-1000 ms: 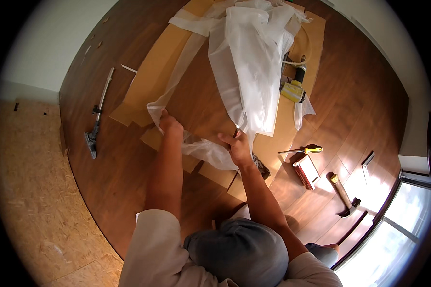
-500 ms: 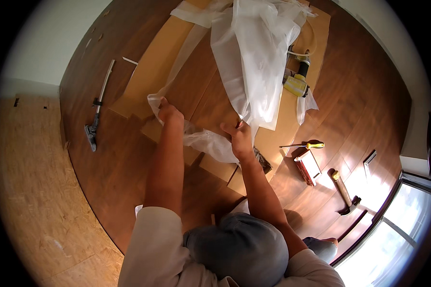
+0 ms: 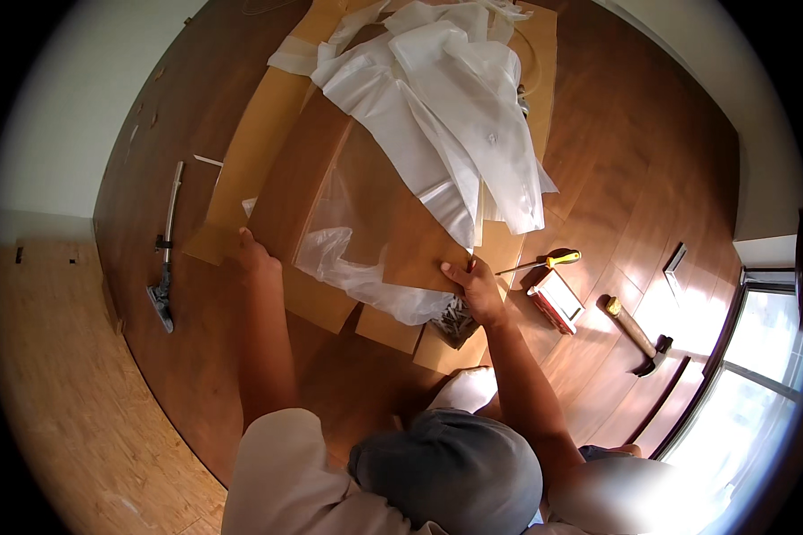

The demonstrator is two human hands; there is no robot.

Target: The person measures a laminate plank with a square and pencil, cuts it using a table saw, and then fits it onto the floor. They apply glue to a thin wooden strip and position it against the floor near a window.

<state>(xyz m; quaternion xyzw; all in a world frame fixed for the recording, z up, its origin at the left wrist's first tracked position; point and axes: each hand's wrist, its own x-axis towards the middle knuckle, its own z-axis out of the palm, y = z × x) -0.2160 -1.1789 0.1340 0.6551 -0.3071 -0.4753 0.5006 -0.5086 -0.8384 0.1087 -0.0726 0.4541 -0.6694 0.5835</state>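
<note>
Brown wood floor [image 3: 616,178] in here, and left hand [image 3: 260,260]'s gripping one board [image 3: 296,178] by its near corner, right hand [image 3: 482,290] clamped on a second board [image 3: 422,254], both over cardboard [image 3: 257,138]. White plastic sheeting [image 3: 473,98] partly hides them; screwdriver [image 3: 562,259], box [image 3: 556,301] and hammer [image 3: 634,327] lie off right.

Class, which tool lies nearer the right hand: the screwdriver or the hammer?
The yellow-handled screwdriver: its tip lies close beside the right hand, while the hammer lies farther right.
</note>
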